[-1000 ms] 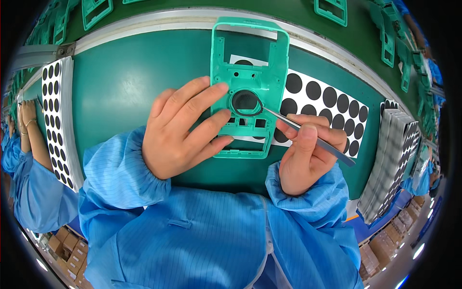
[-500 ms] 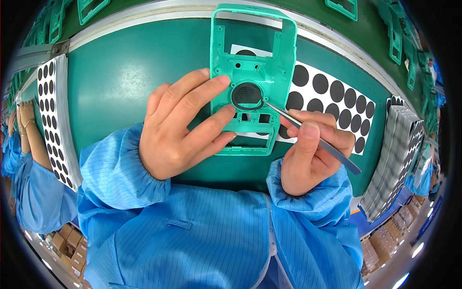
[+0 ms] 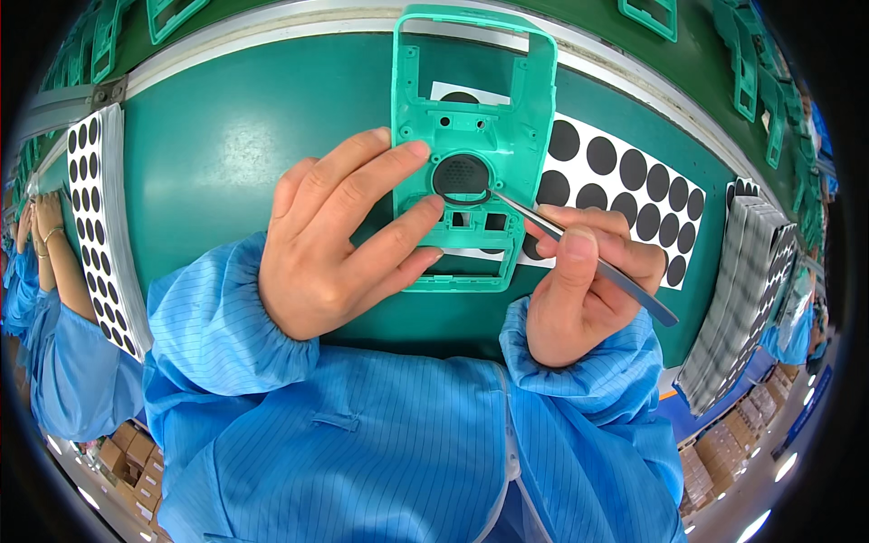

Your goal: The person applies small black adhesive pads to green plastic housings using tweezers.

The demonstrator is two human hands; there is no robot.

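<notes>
A green plastic housing [image 3: 520, 136] lies before me, its ribbed inner side up. A dark round mesh disc [image 3: 461, 172] sits in its middle, and a thin black ring [image 3: 467, 200] shows along the disc's lower edge. My left hand [image 3: 339, 240] reaches over the housing's left rail, fingers spread and holding it, with fingertips beside the disc. In my right hand [image 3: 588, 276] a pair of metal tweezers [image 3: 625, 282] is pinched between thumb and fingers. The tweezers' tip meets the ring at its lower right; whether it grips the ring I cannot tell.
A white sheet of black round stickers [image 3: 625, 195] lies partly under the housing. Stacks of such sheets stand at the left [image 3: 107, 226] and right [image 3: 738, 290]. Beyond a metal rail [image 3: 344, 20] are more green frames [image 3: 650, 14]. Another person's arm [image 3: 68, 258] is at far left.
The tweezers' tip has shifted slightly left and down along the ring, which now lies closer to the disc's lower edge. My left hand keeps its place on the housing.
</notes>
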